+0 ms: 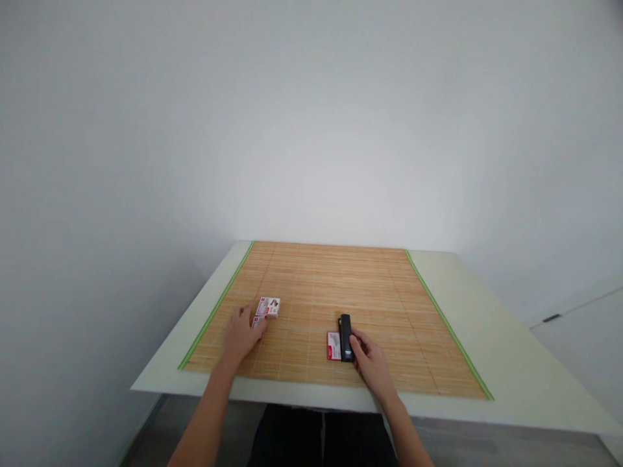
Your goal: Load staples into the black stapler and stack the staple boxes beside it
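Observation:
My left hand (242,334) is over the left part of the mat, its thumb and fingers around a small white-and-pink box (256,322) that they partly cover. Just beyond that, a second small box (268,306) with a dark printed picture lies against or very close to the first. On the right, the thumb and fingers of my right hand (370,358) grip the right side of a black stapler (346,338), which points away from me. A flat red-and-white box (333,346) lies directly to the stapler's left.
A bamboo mat (335,279) with green edging covers much of the white table (487,324). The table's front edge runs close to my lap. Plain walls (321,130) rise behind and to the left, and a dark handle (551,318) shows at the right.

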The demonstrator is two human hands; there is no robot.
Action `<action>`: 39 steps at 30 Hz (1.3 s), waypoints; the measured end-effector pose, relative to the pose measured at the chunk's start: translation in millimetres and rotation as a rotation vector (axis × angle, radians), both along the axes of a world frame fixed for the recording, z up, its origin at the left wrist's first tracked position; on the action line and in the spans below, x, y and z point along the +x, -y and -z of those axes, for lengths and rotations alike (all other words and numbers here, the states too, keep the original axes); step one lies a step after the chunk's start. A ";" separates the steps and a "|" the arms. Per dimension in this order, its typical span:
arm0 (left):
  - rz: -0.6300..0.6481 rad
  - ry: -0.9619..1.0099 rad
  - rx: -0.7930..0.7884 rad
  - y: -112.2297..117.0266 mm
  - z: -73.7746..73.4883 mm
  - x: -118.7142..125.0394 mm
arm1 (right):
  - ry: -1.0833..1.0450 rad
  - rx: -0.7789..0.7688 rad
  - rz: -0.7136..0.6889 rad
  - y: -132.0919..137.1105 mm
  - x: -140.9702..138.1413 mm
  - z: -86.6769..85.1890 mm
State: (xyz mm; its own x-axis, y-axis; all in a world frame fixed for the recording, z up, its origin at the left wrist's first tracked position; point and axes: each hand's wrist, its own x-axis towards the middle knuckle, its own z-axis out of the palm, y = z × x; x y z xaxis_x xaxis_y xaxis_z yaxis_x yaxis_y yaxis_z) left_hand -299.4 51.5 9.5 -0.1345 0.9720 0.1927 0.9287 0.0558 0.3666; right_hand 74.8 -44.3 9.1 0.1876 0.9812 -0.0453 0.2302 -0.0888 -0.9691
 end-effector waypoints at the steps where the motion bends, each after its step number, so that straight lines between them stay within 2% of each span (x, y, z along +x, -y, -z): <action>1: 0.045 0.003 -0.032 -9.8 -2.5 -2.0 | 0.001 0.000 -0.003 0.0 0.0 0.0; 4: 0.162 0.024 -0.138 -35.8 -9.7 -2.3 | -0.012 0.000 -0.012 -0.3 0.0 1.4; 7: 0.195 0.069 -0.187 -50.8 -17.7 -2.0 | -0.031 0.000 -0.017 -0.3 -0.4 2.7; 10: 0.148 0.088 -0.171 -53.3 -30.8 -6.5 | -0.024 0.009 -0.023 0.0 -0.6 2.6; 13: 0.010 0.127 -0.029 -40.4 -47.2 3.3 | 0.006 0.040 -0.036 -0.4 -0.4 3.3; 14: -0.022 0.163 0.035 -31.7 -51.1 14.6 | 0.015 0.050 -0.036 -0.8 -0.2 4.0; 15: 0.007 0.216 0.080 -20.8 -53.2 30.7 | 0.023 0.057 -0.033 -1.3 -0.1 5.0; 17: 0.187 0.351 0.054 5.8 -50.6 74.1 | 0.035 0.061 -0.026 -2.2 0.3 7.1; 20: 0.472 0.509 -0.074 45.7 -33.0 144.6 | 0.042 0.066 -0.029 -2.6 0.5 8.0; 22: 0.513 0.533 -0.124 63.2 -19.2 176.9 | 0.038 0.073 -0.038 -2.3 0.4 6.5; 24: 0.495 0.543 -0.136 70.6 -8.8 191.1 | 0.028 0.076 -0.040 -1.8 0.1 4.0; 27: 0.508 0.581 -0.170 68.9 -2.2 186.4 | 0.022 0.078 -0.035 -1.2 -0.3 1.1; 29: 0.579 0.621 -0.231 65.2 -3.4 176.5 | 0.028 0.089 -0.030 -0.8 -0.6 0.2; 33: 0.766 0.602 -0.297 59.1 -14.9 165.8 | 0.034 0.083 -0.026 0.3 -1.3 -1.2; 39: 0.838 0.553 -0.293 50.1 -30.7 174.0 | 0.020 0.085 -0.049 2.1 -1.1 -4.9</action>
